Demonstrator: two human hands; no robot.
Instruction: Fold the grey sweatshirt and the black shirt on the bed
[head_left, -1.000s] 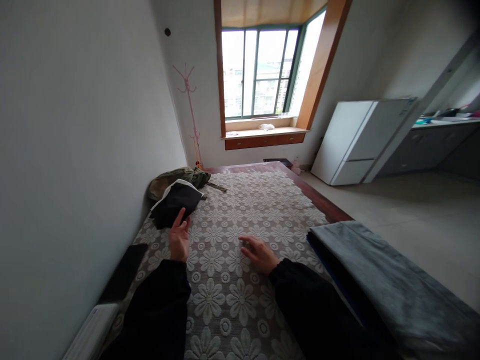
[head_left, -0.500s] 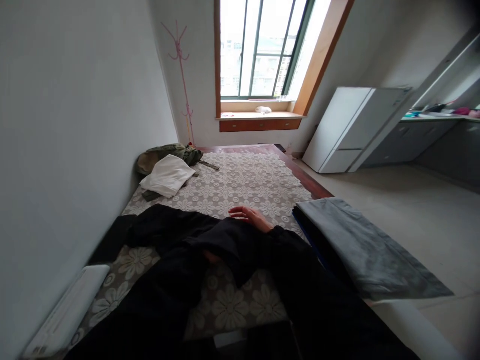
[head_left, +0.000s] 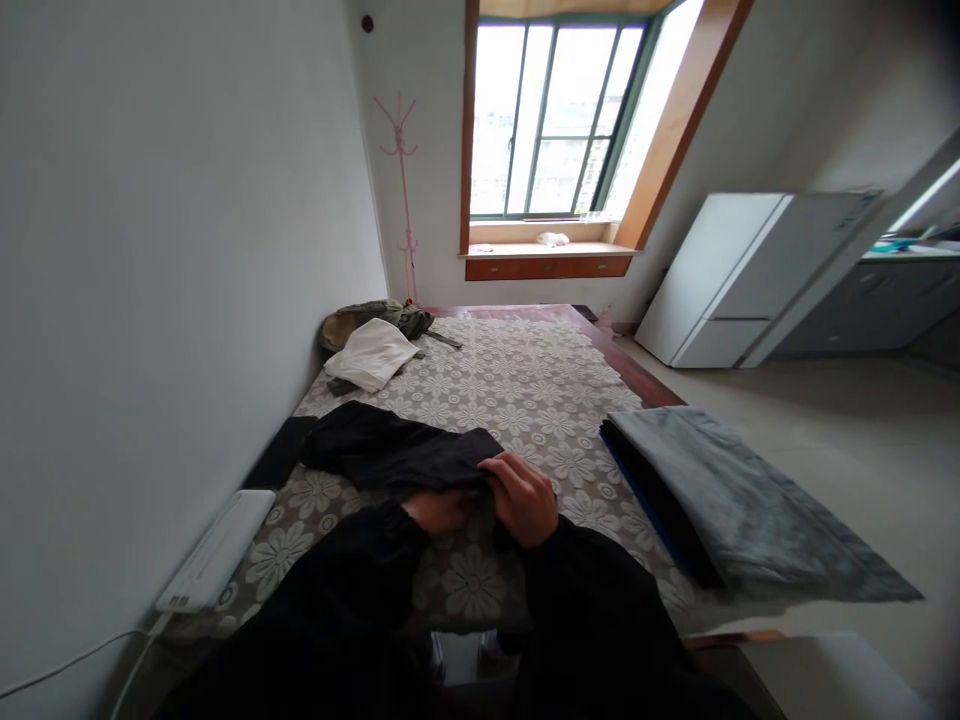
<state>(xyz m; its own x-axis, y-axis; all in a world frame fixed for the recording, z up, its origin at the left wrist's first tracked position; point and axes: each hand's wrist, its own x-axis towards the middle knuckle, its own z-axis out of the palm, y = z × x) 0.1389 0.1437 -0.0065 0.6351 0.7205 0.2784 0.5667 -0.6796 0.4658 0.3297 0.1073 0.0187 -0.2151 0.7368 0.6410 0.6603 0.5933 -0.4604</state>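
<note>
The black cloth (head_left: 397,448) was positioned left of the grey cloth (head_left: 739,490). Its edge was grasped by the right hand (head_left: 525,502); the left hand's fingers were obscured, so their grip could not be told. Creasing of the black cloth was judged possible through uneven pulling.
</note>
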